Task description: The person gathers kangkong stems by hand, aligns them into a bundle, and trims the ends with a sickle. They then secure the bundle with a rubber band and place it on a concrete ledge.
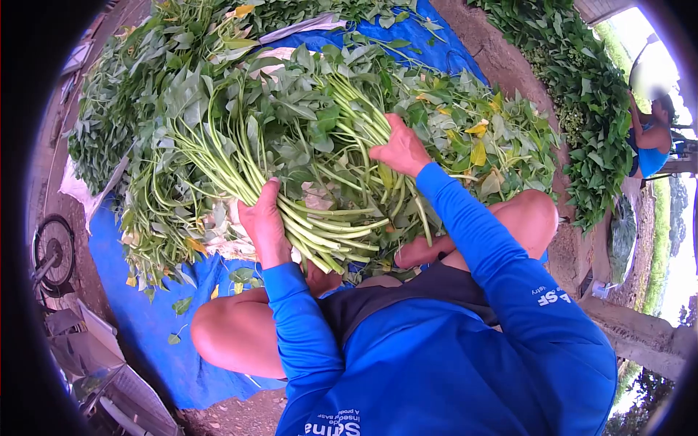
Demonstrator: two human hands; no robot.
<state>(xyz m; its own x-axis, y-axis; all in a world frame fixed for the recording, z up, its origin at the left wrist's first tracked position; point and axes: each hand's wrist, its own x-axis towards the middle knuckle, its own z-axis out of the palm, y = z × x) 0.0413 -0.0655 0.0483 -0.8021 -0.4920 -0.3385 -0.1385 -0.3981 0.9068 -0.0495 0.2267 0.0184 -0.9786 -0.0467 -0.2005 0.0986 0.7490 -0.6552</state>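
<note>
My left hand (265, 224) is closed around a thick bunch of water spinach (240, 174). Its cut pale-green stem ends fan out toward my lap, and its leaves point away from me. To the right, my right hand (401, 147) grips a smaller bunch of water spinach stems (360, 112), whose leafy tops lie on the heap. Both hands are just above a large pile of loose greens (196, 94) in front of my crossed legs. Some yellow leaves (478, 152) are mixed into the pile on the right.
A blue tarp (153, 291) lies under the greens. Beyond a dirt strip at the right is another long heap of greens (574, 87), with a person in blue (652, 142) near it. A wheel (54, 254) and a box-like object (109, 356) stand at the left.
</note>
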